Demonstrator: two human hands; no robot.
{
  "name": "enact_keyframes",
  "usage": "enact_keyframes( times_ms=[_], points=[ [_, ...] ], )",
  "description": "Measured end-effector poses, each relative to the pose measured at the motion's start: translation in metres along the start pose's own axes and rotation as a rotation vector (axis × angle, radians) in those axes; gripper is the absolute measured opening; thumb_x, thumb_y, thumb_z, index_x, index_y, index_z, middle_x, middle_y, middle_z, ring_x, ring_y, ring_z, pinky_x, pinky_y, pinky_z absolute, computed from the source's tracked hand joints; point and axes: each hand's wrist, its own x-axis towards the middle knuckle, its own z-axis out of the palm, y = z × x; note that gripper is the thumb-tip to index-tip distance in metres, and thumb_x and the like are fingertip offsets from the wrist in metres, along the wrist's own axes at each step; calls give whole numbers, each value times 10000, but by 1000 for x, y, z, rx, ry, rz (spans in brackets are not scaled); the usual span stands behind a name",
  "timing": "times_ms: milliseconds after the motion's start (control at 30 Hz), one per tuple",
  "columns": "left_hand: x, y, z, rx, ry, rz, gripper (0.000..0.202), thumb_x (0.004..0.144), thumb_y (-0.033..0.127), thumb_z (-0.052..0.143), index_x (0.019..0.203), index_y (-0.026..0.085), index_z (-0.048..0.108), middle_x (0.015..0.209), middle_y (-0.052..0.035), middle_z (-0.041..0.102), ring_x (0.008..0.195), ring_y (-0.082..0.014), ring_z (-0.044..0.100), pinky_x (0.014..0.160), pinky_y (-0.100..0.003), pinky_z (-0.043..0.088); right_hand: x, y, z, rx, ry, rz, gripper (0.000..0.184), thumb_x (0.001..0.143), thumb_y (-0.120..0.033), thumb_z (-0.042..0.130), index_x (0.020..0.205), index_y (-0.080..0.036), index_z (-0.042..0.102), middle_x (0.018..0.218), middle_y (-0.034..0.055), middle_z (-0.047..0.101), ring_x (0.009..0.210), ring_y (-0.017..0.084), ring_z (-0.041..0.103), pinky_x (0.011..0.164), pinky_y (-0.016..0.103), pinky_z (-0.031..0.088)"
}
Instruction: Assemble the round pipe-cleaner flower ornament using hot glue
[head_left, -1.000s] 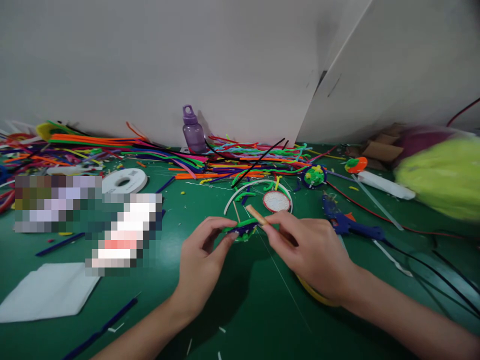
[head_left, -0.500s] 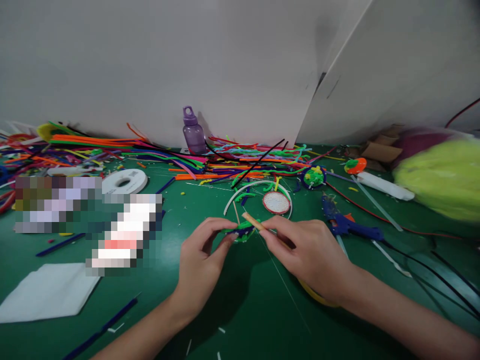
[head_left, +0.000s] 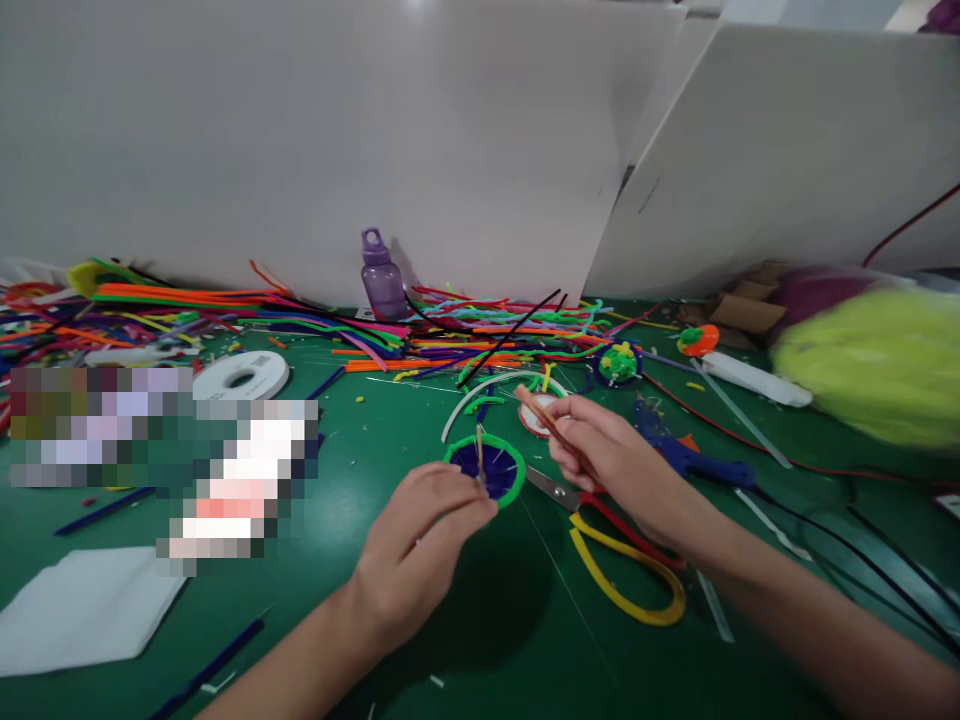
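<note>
My left hand (head_left: 424,535) is closed, pinching the near edge of a small round piece of dark blue pipe cleaner (head_left: 499,462) with a bright green rim. A thin wooden stick (head_left: 480,452) rises by my left fingertips, in front of the blue inside. To the right and apart from it, my right hand (head_left: 611,455) is closed around a slim brown stick (head_left: 551,425), its tip pointing up and left. Scissors (head_left: 637,590) with red and yellow handles lie partly below my right hand. Behind the brown stick is a white disc (head_left: 534,415) with a red edge.
A blue glue gun (head_left: 697,460) with its cord lies on the right. Bundles of coloured pipe cleaners (head_left: 322,320) and a purple bottle (head_left: 382,285) line the back wall. A white spool (head_left: 241,378) and a folded white cloth (head_left: 90,610) lie left; a bright yellow bag (head_left: 870,360) sits right.
The pipe cleaner piece has turned, showing its blue inside and green rim. My right hand has drawn away to the right and up with the brown stick, uncovering more of the scissors.
</note>
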Motion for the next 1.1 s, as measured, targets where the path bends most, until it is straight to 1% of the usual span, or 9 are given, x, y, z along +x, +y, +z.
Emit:
enact_keyframes(
  times_ms=[100,200,400,633,733,833,933,1000,1100],
  points=[
    [0,1,-3,65,-51,78,305,789,28,563,1032,202,627,913,-54,717,906,-192,659,888,-404,495,6,6,4,98,-38,79,188,874,-369,456,795,-203,410,545,-95,304,421,62,245,393,198,204],
    [2,2,-5,145,-18,114,242,764,16,588,918,191,652,846,-36,731,867,-183,680,888,-388,475,6,12,10,77,-97,102,292,831,-455,535,755,-199,417,518,-102,297,424,62,234,398,208,187],
    [-1,0,-2,165,-70,110,211,771,56,614,910,209,661,860,-15,739,900,-185,668,908,-385,440,6,18,9,-66,-87,11,226,828,-369,543,715,-178,503,489,-89,342,428,68,280,430,219,233],
    [-3,0,4,129,-88,70,336,727,-17,612,960,220,657,926,-32,719,961,-208,603,911,-403,435,6,19,6,-181,19,-66,151,803,-284,535,701,-173,520,538,-64,399,473,79,355,456,215,264],
    [-1,4,7,75,-32,-68,360,730,-14,600,989,234,635,954,-48,671,954,-205,573,863,-380,456,5,15,3,-260,104,-97,142,783,-265,531,686,-162,526,567,-48,418,509,87,366,469,218,277],
    [3,6,8,-4,32,-390,263,795,104,587,1025,231,601,943,-52,626,903,-194,572,783,-330,476,4,12,3,-333,157,-118,141,770,-263,532,677,-158,530,558,-48,413,509,89,350,467,219,271],
    [9,4,6,-63,19,-695,135,852,260,548,968,214,600,836,-19,628,745,-160,587,645,-265,471,2,13,6,-405,166,-147,148,774,-262,523,674,-155,543,562,-41,428,519,92,358,476,225,269],
    [12,3,5,-65,-35,-766,142,861,323,528,844,205,605,724,7,616,654,-146,575,590,-247,446,1,13,9,-445,171,-158,147,775,-256,518,671,-157,547,554,-43,423,518,93,360,475,226,264],
    [14,2,5,-20,-85,-720,201,849,330,536,705,194,569,639,20,580,602,-135,541,564,-236,412,-1,13,12,-455,169,-165,143,777,-246,516,663,-164,542,537,-53,387,508,90,338,462,220,257]
  ],
)
